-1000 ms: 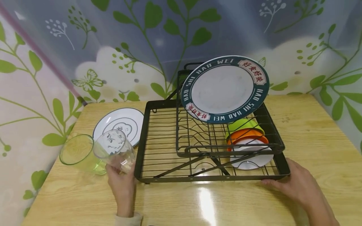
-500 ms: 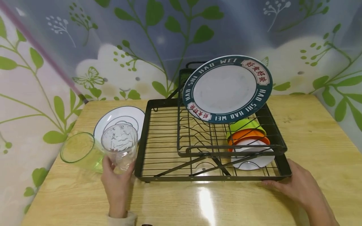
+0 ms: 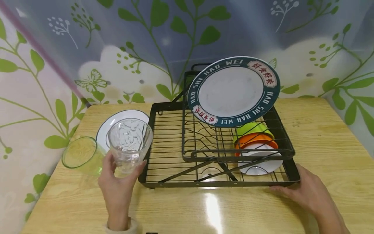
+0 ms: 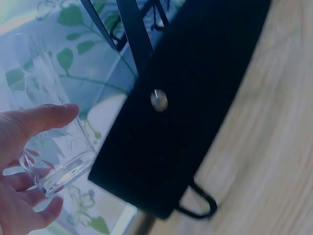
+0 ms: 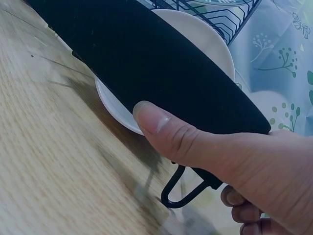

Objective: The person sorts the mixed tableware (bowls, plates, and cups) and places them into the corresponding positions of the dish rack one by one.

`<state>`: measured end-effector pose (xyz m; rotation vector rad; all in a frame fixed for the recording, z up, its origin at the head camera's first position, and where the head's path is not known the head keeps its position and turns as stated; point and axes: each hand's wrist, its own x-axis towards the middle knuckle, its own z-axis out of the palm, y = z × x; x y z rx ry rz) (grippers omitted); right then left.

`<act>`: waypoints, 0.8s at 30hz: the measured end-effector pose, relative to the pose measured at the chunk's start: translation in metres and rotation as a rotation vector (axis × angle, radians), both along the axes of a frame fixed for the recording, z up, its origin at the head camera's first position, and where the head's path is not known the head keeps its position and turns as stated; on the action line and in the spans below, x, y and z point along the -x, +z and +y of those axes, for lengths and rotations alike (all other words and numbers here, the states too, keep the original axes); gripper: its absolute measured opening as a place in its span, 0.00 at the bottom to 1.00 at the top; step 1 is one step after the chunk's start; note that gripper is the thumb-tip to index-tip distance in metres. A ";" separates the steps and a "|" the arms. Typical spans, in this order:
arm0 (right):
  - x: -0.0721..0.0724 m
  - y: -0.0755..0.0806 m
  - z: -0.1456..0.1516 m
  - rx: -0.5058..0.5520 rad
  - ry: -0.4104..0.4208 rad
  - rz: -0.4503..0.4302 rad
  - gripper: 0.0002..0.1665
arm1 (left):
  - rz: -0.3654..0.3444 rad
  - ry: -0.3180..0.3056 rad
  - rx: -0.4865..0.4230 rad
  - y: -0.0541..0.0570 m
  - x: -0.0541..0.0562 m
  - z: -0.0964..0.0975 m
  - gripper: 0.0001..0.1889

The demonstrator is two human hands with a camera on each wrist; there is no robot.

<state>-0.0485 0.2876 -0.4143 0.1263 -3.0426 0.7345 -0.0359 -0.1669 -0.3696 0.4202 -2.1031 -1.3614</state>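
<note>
My left hand (image 3: 118,188) grips a clear drinking glass (image 3: 130,139), thumb on one side and fingers round the other. In the left wrist view the glass (image 4: 54,122) is beside the black end of the dish rack (image 4: 161,107). My right hand (image 3: 309,191) holds the front right corner of the black dish rack (image 3: 204,185), its thumb (image 5: 171,132) lying along the front wall. Upright on the rack's upper tier leans a large plate (image 3: 230,92) with a dark green lettered rim. Below it, green, orange and white bowls (image 3: 260,159) are nested on their sides.
A green-tinted glass (image 3: 80,154) stands left of my left hand. Behind the clear glass lies a white plate (image 3: 106,130) with a blue rim, partly covered by it. The wooden table (image 3: 175,211) backs onto a leaf-patterned wall covering (image 3: 163,39).
My left hand has lifted the clear glass from beside the green glass and brought it up and right, towards the rack's left end. The right hand stays on the corner.
</note>
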 end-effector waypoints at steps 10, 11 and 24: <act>0.000 -0.001 0.000 0.006 0.013 0.052 0.51 | 0.016 -0.141 -0.166 0.017 -0.003 0.024 0.40; 0.000 -0.001 0.000 0.007 0.013 0.054 0.51 | 0.010 -0.154 -0.180 0.018 -0.002 0.026 0.40; 0.000 -0.001 -0.001 -0.008 0.001 0.005 0.55 | -0.055 -0.154 -0.164 0.018 0.001 0.035 0.39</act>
